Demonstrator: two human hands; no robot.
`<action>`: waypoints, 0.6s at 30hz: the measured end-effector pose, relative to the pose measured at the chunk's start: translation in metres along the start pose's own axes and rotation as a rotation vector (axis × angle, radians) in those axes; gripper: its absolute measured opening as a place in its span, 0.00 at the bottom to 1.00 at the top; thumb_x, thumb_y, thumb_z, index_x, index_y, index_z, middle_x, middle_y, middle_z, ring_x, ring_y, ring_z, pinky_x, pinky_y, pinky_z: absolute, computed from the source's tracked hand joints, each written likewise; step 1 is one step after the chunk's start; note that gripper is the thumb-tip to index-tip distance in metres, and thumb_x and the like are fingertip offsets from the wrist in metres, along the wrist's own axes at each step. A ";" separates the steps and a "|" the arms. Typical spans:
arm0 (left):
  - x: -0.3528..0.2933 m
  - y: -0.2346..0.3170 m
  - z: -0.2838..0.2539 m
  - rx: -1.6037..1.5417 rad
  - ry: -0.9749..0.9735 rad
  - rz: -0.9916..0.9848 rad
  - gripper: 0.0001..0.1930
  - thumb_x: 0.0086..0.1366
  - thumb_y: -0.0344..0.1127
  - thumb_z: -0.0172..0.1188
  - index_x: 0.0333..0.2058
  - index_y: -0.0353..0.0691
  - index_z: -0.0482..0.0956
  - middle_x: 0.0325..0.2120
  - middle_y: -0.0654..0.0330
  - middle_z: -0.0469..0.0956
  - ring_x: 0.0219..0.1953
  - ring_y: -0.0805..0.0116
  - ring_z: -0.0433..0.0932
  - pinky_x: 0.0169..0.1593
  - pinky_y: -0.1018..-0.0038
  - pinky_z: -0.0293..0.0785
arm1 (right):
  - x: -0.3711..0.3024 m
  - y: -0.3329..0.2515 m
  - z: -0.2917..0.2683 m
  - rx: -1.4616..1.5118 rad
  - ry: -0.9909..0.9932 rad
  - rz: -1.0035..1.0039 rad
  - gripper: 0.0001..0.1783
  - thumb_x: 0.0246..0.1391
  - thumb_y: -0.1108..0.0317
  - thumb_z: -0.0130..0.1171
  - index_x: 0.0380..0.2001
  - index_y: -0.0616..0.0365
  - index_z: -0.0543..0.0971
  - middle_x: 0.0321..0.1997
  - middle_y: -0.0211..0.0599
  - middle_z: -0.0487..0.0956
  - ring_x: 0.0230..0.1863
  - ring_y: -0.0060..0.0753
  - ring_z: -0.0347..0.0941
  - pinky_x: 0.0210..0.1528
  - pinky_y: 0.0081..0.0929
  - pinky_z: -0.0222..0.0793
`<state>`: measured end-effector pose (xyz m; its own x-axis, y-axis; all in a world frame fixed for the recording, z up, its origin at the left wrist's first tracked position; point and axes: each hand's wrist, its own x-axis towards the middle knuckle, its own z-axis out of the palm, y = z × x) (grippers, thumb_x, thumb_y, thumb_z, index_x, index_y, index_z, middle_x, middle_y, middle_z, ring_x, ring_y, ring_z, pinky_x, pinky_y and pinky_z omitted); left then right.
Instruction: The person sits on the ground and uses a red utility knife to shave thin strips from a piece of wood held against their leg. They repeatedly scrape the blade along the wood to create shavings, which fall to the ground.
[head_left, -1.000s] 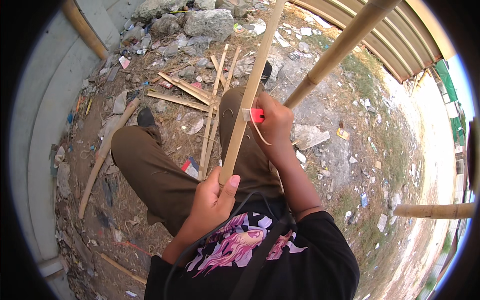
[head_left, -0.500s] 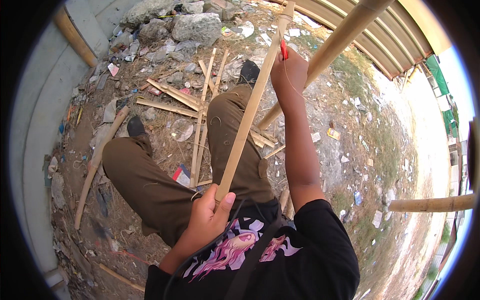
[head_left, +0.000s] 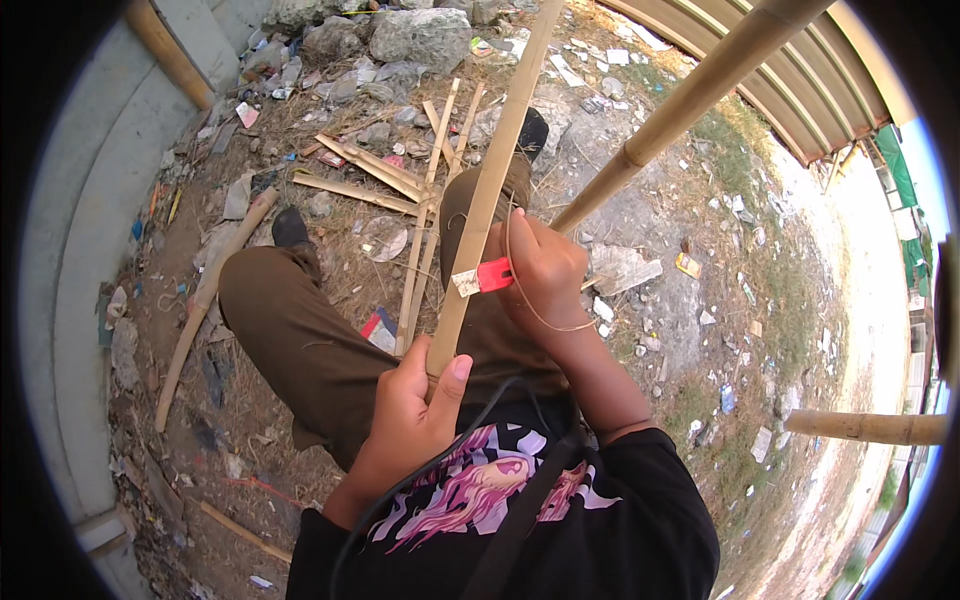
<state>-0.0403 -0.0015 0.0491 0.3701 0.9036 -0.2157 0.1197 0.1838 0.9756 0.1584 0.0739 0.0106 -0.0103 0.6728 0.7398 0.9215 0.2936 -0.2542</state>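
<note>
A long split bamboo strip (head_left: 500, 165) slants up and away from my lap. My left hand (head_left: 415, 415) is closed round its near end, thumb along the edge. Farther up, my right hand (head_left: 540, 275) grips a red-handled cutter knife (head_left: 494, 275), whose pale, dirty blade lies across the strip's right side. A thin curled shaving (head_left: 530, 312) loops beside the right hand and wrist. The far end of the strip runs out of the picture at the top.
Cut bamboo strips (head_left: 425, 215) lie crossed on the littered ground between my legs. A thick bamboo pole (head_left: 680, 105) slants up at the right; another pole (head_left: 870, 426) juts in lower down. Rocks (head_left: 420, 42) sit by the grey wall (head_left: 95, 200), and a bamboo stick (head_left: 215, 300) lies left.
My right hand has slid the red cutter down the strip, from near its far end toward my left hand. The left hand keeps its hold; the view has shifted slightly.
</note>
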 end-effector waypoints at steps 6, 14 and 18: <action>-0.015 -0.001 0.002 0.100 -0.040 0.015 0.14 0.77 0.39 0.58 0.39 0.32 0.72 0.15 0.64 0.70 0.20 0.85 0.66 0.23 0.75 0.62 | 0.055 0.044 -0.003 -0.077 0.029 0.311 0.14 0.51 0.66 0.68 0.27 0.57 0.71 0.22 0.46 0.78 0.27 0.57 0.78 0.27 0.47 0.70; -0.013 -0.005 0.008 0.077 -0.096 0.053 0.13 0.76 0.38 0.59 0.37 0.33 0.71 0.14 0.65 0.69 0.20 0.86 0.66 0.23 0.75 0.61 | 0.105 0.087 -0.016 -0.094 0.126 0.363 0.12 0.55 0.66 0.64 0.23 0.59 0.74 0.21 0.48 0.78 0.25 0.59 0.77 0.30 0.48 0.72; -0.004 0.008 0.000 0.000 -0.017 -0.049 0.13 0.76 0.38 0.60 0.38 0.32 0.72 0.16 0.69 0.69 0.21 0.87 0.64 0.23 0.77 0.61 | 0.025 0.019 -0.015 0.156 -0.032 0.056 0.11 0.54 0.73 0.65 0.24 0.58 0.72 0.19 0.42 0.72 0.18 0.49 0.72 0.23 0.42 0.66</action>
<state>-0.0409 -0.0040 0.0580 0.3792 0.8869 -0.2638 0.1378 0.2277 0.9639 0.1812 0.0861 0.0342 0.0243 0.7115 0.7023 0.8498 0.3552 -0.3894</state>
